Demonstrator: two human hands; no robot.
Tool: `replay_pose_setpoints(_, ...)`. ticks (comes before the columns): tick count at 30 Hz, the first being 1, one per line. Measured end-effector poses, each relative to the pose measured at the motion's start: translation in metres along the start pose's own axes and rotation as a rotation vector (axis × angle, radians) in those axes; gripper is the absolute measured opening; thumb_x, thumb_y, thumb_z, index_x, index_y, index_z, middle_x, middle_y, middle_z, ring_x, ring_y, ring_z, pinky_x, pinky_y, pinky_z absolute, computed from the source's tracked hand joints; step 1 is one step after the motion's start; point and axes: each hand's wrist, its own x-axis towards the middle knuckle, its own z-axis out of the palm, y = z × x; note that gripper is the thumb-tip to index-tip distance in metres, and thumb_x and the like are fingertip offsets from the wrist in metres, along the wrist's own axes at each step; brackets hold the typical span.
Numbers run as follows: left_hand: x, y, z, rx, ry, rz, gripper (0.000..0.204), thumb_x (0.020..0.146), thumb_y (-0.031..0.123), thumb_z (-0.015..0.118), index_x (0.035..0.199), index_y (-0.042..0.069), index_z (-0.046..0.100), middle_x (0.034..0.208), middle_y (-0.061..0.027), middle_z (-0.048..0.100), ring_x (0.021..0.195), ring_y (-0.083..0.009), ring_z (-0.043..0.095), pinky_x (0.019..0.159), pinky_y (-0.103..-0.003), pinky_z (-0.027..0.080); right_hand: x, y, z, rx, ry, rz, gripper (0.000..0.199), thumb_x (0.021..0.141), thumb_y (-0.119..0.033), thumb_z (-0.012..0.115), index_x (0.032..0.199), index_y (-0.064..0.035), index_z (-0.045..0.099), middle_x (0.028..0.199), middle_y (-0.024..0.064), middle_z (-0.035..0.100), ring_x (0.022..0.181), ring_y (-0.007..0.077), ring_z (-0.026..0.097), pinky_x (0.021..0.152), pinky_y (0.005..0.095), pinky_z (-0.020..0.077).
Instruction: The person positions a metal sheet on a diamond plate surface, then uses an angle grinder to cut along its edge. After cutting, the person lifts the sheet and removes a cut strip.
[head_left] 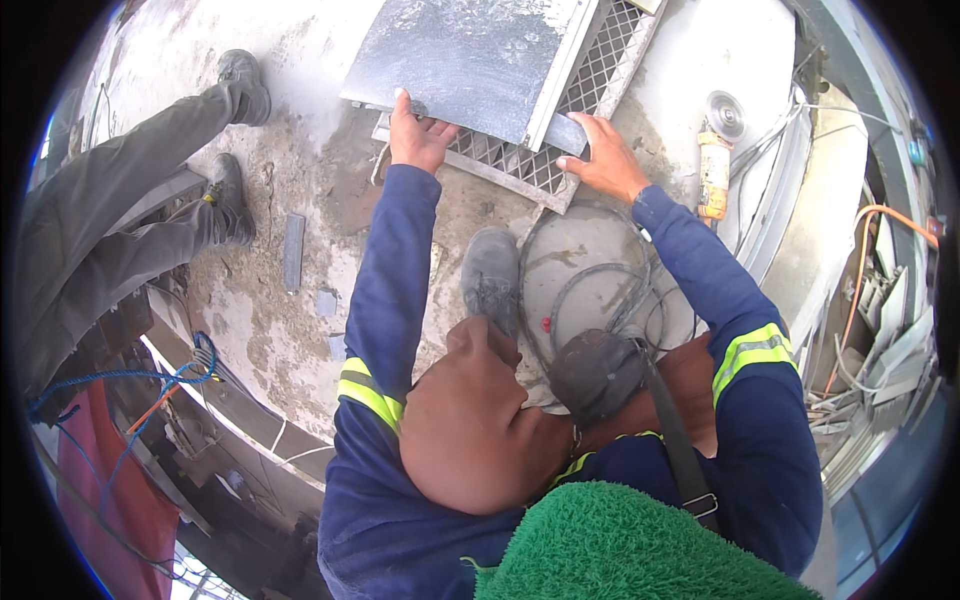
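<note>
A grey metal sheet (460,60) lies over a framed diamond-mesh grate (510,165) on the floor ahead of me. My left hand (420,138) is at the sheet's near edge, palm turned up, with the thumb raised against the edge and the fingers loosely apart. At the near right corner, my right hand (608,163) has its thumb and fingers around the end of a flat metal strip (566,134) that sticks out beside the sheet. A pale metal channel (562,75) runs along the sheet's right side.
An angle grinder (714,170) with an orange body lies to the right. Coiled grey cable (600,270) is near my boot (490,275). Another person's legs (130,190) stand at left. A small flat metal piece (293,252) lies on the floor; scrap metal (880,330) is piled far right.
</note>
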Motion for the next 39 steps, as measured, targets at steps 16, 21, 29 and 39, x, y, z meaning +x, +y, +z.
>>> replay_pose_setpoints(16,0.018,0.014,0.014,0.067,0.082,-0.038,0.095,0.111,0.064,0.059,0.177,0.010,0.016,0.178,-0.0267,0.024,0.164,-0.0479,0.031,0.133,-0.069,0.026,0.037,-0.012,0.028,-0.213,0.154,-0.013,0.050,0.086,-0.025,0.088,0.123,-0.0078,0.060,0.106,0.0166,0.074,0.102,0.0421,0.074,0.086,0.0532,0.0589)
replay_pose_setpoints(21,0.016,0.015,0.019,0.065,0.132,-0.052,0.096,0.109,0.066,0.063,0.177,0.015,0.019,0.177,-0.0263,0.029,0.163,-0.0476,0.032,0.133,-0.070,0.027,0.038,-0.004,0.026,-0.151,0.158,-0.093,0.047,0.084,-0.022,0.087,0.121,-0.0079,0.061,0.105,0.0169,0.074,0.102,0.0431,0.074,0.085,0.0537,0.0587)
replay_pose_setpoints(29,0.017,0.022,0.026,0.084,0.142,-0.080,0.098,0.104,0.067,0.071,0.176,0.018,0.026,0.176,-0.0238,0.032,0.162,-0.0480,0.034,0.132,-0.069,0.030,0.017,-0.005,0.029,-0.114,0.174,-0.062,0.050,0.081,-0.020,0.089,0.120,-0.0076,0.062,0.102,0.0158,0.073,0.100,0.0425,0.073,0.086,0.0527,0.0581)
replay_pose_setpoints(39,0.007,0.053,0.039,0.169,0.225,-0.066,0.097,0.105,0.067,0.071,0.175,0.013,0.029,0.179,-0.0221,0.029,0.164,-0.0441,0.033,0.134,-0.066,0.027,-0.060,0.031,0.007,-0.123,0.139,-0.114,0.054,0.079,-0.013,0.089,0.127,-0.0103,0.065,0.114,0.0135,0.074,0.105,0.0396,0.073,0.089,0.0507,0.0591)
